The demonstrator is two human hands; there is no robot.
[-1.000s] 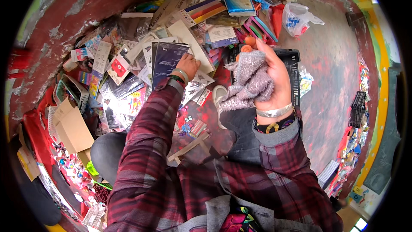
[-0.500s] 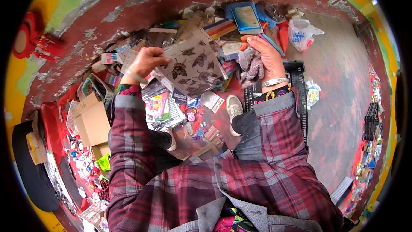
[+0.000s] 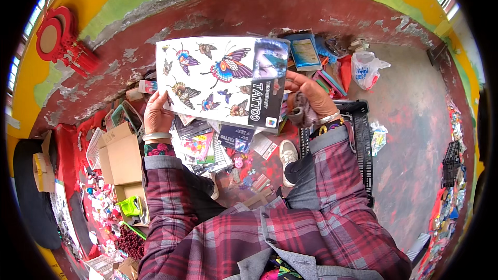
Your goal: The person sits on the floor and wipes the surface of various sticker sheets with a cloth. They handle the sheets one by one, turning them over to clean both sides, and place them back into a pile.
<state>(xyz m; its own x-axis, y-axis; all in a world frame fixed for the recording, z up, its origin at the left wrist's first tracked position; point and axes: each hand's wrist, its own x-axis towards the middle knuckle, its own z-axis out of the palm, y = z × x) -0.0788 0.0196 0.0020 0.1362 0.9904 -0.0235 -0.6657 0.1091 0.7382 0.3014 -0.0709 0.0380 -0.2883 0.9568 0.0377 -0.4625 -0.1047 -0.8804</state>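
Observation:
A temporary tattoo sheet point(image 3: 210, 80) with colourful butterflies on white and a dark band along its right side is spread face-up in front of me. My left hand point(image 3: 157, 116) pinches its lower left edge between thumb and fingers. At the right edge, my right hand point(image 3: 314, 94) grips the sheet with its fingers. A crumpled grey-brown knit cloth, possibly a glove point(image 3: 302, 110), is tucked in the same right palm. Beneath the sheet lies a pile of flat packs, among them a dark tattoo pack point(image 3: 236, 137). The sheet hides much of that pile.
A black plastic crate point(image 3: 365, 140) stands beside my right leg. An open cardboard box point(image 3: 123, 156) is on my left, near heaped small goods. Blue packs point(image 3: 305, 52) and a white plastic bag point(image 3: 367, 70) lie by the peeling red wall point(image 3: 332, 13).
The sheet has been turned from its dull see-through back to its bright printed face. My right hand has come onto its right edge, and my left hand has shifted lower.

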